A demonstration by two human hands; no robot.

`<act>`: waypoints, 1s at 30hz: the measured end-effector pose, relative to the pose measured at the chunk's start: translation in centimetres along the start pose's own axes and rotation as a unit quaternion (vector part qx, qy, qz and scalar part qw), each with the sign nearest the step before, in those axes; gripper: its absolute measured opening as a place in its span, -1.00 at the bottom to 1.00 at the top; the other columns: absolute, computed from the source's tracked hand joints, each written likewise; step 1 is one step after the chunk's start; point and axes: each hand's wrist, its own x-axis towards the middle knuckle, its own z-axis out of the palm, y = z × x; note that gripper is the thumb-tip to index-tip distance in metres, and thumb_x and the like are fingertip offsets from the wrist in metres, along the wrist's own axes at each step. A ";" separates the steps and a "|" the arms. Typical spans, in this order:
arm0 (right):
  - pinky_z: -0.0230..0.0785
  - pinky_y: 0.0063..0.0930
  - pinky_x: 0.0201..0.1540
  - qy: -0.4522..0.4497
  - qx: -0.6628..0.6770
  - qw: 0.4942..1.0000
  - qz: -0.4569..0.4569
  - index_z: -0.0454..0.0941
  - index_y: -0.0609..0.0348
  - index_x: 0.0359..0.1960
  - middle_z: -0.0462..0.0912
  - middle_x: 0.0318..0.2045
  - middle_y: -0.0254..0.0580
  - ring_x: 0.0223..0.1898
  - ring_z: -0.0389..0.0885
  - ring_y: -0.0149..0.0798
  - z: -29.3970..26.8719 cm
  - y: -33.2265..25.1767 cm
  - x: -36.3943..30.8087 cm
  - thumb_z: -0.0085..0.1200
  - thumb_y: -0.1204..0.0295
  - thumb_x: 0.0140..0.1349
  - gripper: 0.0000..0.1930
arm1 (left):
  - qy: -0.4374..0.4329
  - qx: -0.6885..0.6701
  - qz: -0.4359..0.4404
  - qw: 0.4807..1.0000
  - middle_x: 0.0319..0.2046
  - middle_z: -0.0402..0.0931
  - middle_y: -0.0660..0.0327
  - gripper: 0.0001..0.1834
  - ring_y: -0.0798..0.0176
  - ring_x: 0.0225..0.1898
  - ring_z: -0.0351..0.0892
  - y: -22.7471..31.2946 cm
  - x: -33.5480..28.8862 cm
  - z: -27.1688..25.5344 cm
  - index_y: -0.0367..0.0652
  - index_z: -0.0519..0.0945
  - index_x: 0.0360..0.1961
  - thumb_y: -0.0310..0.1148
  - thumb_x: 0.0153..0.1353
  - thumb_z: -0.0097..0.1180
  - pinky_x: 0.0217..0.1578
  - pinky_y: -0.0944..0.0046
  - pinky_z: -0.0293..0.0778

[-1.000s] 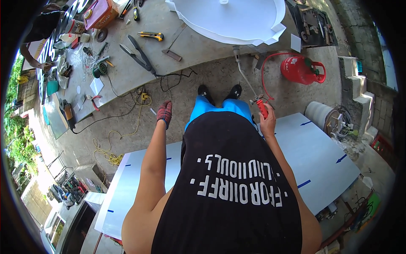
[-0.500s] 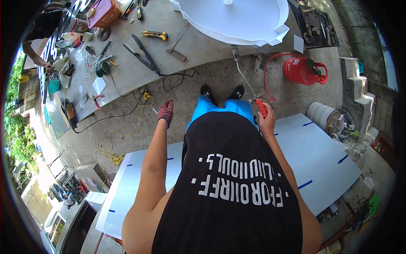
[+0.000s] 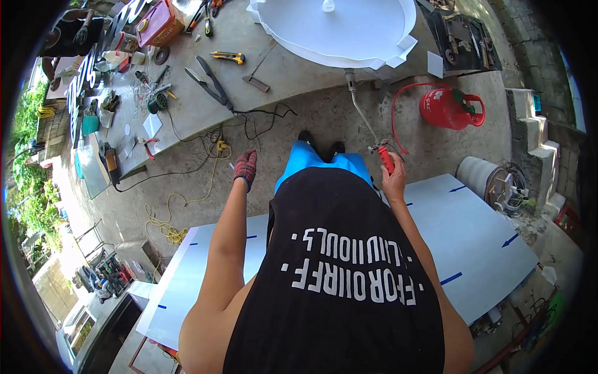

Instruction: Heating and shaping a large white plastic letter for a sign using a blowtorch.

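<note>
My right hand [image 3: 395,181] is bare, fingers closed around the red handle of a torch [image 3: 386,160]. Its bent metal pipe runs forward and a little left of my grip, the nozzle [image 3: 351,81] near the close rim of a white dish [image 3: 336,31] on the table [image 3: 286,75]. Red hose [image 3: 394,112] curves ahead of the grip; red gas bottle [image 3: 443,107] stands forward and right. Marked white board [image 3: 467,227] behind, to the right. My gloved left hand [image 3: 246,169] hangs well left of the torch; cannot tell whether it holds anything.
</note>
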 end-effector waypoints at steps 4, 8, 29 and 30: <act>0.38 -0.13 0.16 0.003 -0.002 1.000 0.010 0.44 0.14 0.18 0.59 0.04 0.05 0.09 0.56 0.16 -0.4 0.9 0.1 0.22 0.60 0.14 -0.49 | -0.008 -0.002 -0.009 1.000 0.07 0.64 0.07 -0.55 0.07 0.12 0.58 0.5 -2.4 0.6 -0.12 0.62 0.14 -0.04 0.45 0.04 0.15 0.14 0.42; 0.38 -0.07 0.17 0.001 0.002 1.000 0.013 0.42 0.09 0.20 0.57 0.05 0.07 0.11 0.53 0.20 -0.5 1.4 0.2 0.21 0.60 0.15 -0.47 | -0.021 -0.007 -0.021 1.000 0.06 0.65 0.09 -0.56 0.09 0.11 0.58 1.8 -5.3 0.9 -0.11 0.62 0.14 -0.04 0.45 0.04 0.15 0.14 0.42; 0.38 -0.07 0.17 0.043 -0.011 0.998 0.054 0.42 0.09 0.21 0.56 0.08 0.06 0.14 0.52 0.19 5.8 -6.0 -2.1 0.22 0.63 0.15 -0.45 | -0.051 0.004 0.013 0.999 0.03 0.66 0.02 -0.54 0.02 0.08 0.62 -5.4 3.7 -7.8 -0.11 0.61 0.15 -0.03 0.43 0.05 0.10 0.10 0.46; 0.38 -0.07 0.17 0.045 -0.011 0.997 0.057 0.42 0.09 0.21 0.56 0.08 0.06 0.14 0.52 0.19 6.2 -6.5 -2.3 0.22 0.63 0.15 -0.45 | -0.050 0.009 0.013 0.999 0.03 0.66 0.02 -0.54 0.03 0.08 0.62 -5.5 4.5 -8.6 -0.11 0.61 0.15 -0.03 0.43 0.05 0.10 0.10 0.46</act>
